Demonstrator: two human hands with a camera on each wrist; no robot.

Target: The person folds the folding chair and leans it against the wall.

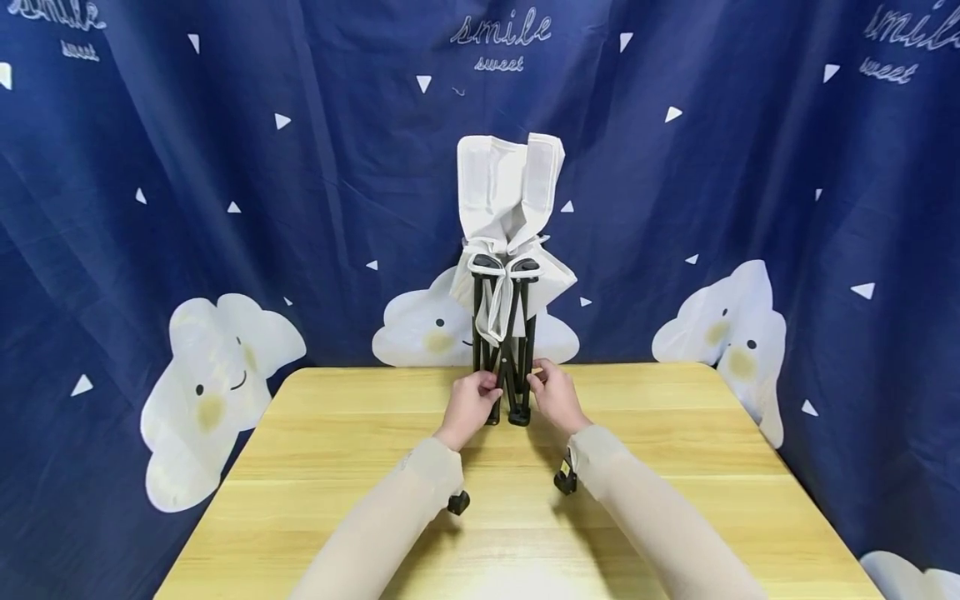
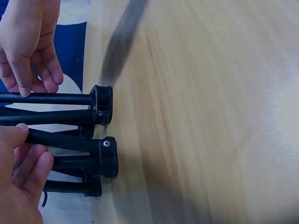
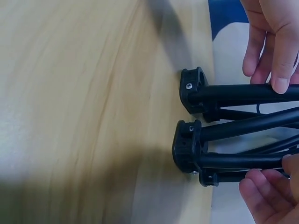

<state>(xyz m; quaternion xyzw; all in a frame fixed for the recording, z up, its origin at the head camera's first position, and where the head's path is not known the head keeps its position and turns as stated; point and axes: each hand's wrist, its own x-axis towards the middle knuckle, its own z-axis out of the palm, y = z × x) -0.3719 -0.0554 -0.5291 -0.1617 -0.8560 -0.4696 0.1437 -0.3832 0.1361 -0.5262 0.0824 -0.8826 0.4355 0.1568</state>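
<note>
- Chair [image 1: 504, 275], folding type, stands upright and collapsed on the bench [image 1: 675, 467], near the middle of the far edge. Black legs [image 1: 501, 367] are bunched close together; pale grey fabric [image 1: 510, 192] hangs gathered above them.
- Feet [image 2: 105, 156] of the black frame rest on the wooden surface, close beside each other. In the left wrist view two plastic end caps with small screws show clearly, with more feet behind them; the right wrist view shows the same cluster [image 3: 189, 144] from the other side.
- Left hand [image 1: 471, 406] grips the lower part of the legs from the left side, thumb and curled fingers [image 2: 28, 172] wrapped on a black tube just above the feet.
- Right hand [image 1: 553, 396] holds the legs from the right side at about the same height. In the right wrist view its fingers [image 3: 261, 193] curl round the lowest tube.
- Both hands sit just above the bench surface, with the leg bundle between them.
- Sleeves [image 1: 420, 500] in beige cover both forearms, each with a small black camera mount at the wrist.
- Curtain [image 1: 187, 208], dark blue with white clouds and triangles, hangs behind the far edge of the bench.
</note>
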